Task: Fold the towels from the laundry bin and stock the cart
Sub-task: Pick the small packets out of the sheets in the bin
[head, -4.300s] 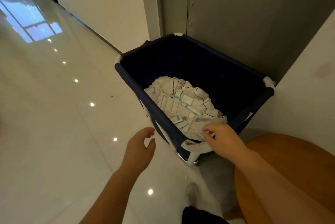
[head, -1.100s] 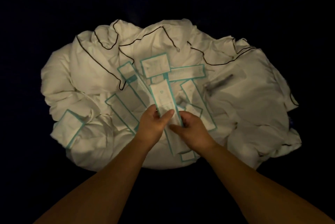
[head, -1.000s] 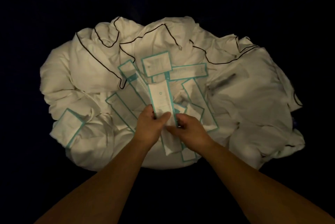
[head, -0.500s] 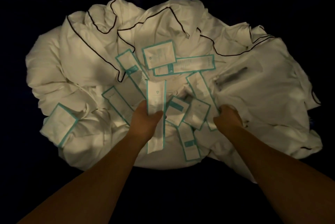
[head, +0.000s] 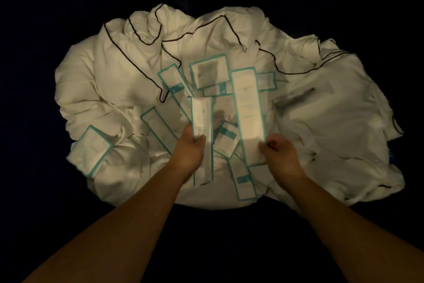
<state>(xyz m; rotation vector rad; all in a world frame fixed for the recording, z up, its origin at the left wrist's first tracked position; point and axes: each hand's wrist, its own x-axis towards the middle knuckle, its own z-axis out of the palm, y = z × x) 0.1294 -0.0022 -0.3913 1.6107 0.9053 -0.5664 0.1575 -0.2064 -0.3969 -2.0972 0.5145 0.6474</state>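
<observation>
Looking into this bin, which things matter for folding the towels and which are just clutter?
For the job: white linen pile, dark bin.
Just lying about: narrow packet in the left hand, long packet in the right hand, loose teal-edged packets on the linen.

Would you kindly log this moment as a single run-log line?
left hand: holds narrow teal-edged packet | right hand: pinches longer teal-edged packet | linen pile: crumpled in dark bin

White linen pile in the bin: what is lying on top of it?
Flat white packets with teal edges lie scattered on it. The left hand grips a narrow packet, the right hand pinches a wide packet. Anything beneath the linen is covered.
</observation>
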